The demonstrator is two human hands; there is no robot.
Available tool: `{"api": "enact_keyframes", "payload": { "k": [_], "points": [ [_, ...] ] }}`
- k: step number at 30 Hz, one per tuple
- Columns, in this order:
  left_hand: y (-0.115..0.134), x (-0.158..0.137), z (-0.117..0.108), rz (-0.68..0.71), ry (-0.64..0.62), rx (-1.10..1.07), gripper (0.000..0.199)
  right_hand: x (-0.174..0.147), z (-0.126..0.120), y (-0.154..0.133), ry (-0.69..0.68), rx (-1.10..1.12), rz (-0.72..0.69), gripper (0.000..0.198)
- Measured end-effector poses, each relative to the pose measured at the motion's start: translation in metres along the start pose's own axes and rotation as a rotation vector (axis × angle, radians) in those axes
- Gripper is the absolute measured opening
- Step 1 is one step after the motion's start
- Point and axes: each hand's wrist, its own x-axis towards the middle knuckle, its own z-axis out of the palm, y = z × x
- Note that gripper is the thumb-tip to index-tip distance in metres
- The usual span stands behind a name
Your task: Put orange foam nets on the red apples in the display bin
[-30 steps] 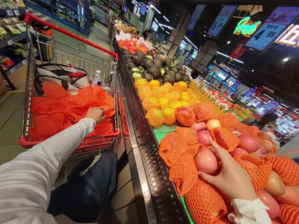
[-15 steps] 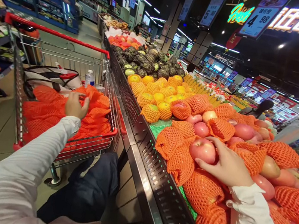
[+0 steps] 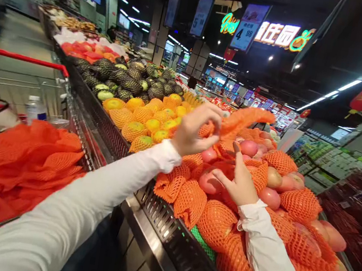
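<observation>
My left hand (image 3: 199, 129) is raised over the fruit display, its fingers closed in a pinch. From it an orange foam net sleeve (image 3: 248, 121) stretches out to the right, blurred by motion. Just below and to the right, my right hand (image 3: 243, 184) is open, thumb and forefinger spread apart. A bare red apple (image 3: 210, 181) lies by the right thumb; whether they touch I cannot tell. Around both hands are more apples, some bare and some in orange foam nets, such as the netted apple (image 3: 217, 223) nearer me.
At left a shopping cart (image 3: 22, 55) holds a heap of orange foam nets (image 3: 25, 161) and a plastic bottle (image 3: 35, 110). A black slotted rail (image 3: 180, 250) edges the display. Netted oranges (image 3: 133, 131) and dark green netted fruit (image 3: 129, 80) lie beyond the apples.
My left hand has moved from above the cart to the apples and now pinches a foam net. My right hand has come off the apple it was holding. The view has swung right.
</observation>
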Motion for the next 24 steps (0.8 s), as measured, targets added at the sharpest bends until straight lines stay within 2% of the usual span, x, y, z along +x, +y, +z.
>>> {"api": "enact_keyframes", "payload": {
  "k": [3, 4, 6, 8, 11, 13, 15, 19, 22, 24],
  "points": [
    [-0.030, -0.001, 0.066, -0.242, -0.184, -0.422, 0.016, 0.002, 0.001, 0.005, 0.193, 0.037, 0.088, 0.074],
    [-0.038, -0.006, 0.080, -0.335, -0.221, -0.561, 0.020, 0.002, 0.000, 0.006, 0.219, 0.018, 0.117, 0.068],
    [-0.050, -0.018, 0.093, -0.453, -0.393, -0.776, 0.024, 0.002, 0.000, 0.007, 0.224, -0.041, 0.146, 0.054],
    [-0.054, -0.029, 0.091, -0.563, -0.495, -0.908, 0.026, 0.002, 0.000, 0.005, 0.215, -0.089, 0.119, 0.043],
    [-0.051, -0.034, 0.077, -0.744, -0.532, -1.061, 0.034, 0.001, 0.000, -0.001, 0.217, -0.091, 0.022, 0.027],
    [-0.045, -0.030, 0.070, -0.815, -0.547, -1.132, 0.040, 0.001, 0.000, -0.003, 0.253, -0.073, 0.010, 0.026],
    [-0.041, -0.025, 0.065, -0.825, -0.565, -1.174, 0.038, 0.001, -0.001, -0.003, 0.307, -0.058, 0.057, 0.036],
    [-0.038, -0.022, 0.060, -0.762, -0.688, -1.257, 0.020, 0.001, 0.000, -0.002, 0.343, 0.042, 0.150, 0.081],
    [-0.037, -0.023, 0.059, -0.736, -0.742, -1.230, 0.023, 0.001, 0.000, -0.003, 0.313, 0.076, 0.100, 0.081],
    [-0.036, -0.023, 0.060, -0.734, -0.697, -1.198, 0.032, 0.001, 0.000, -0.004, 0.314, 0.071, 0.050, 0.073]
  ]
}}
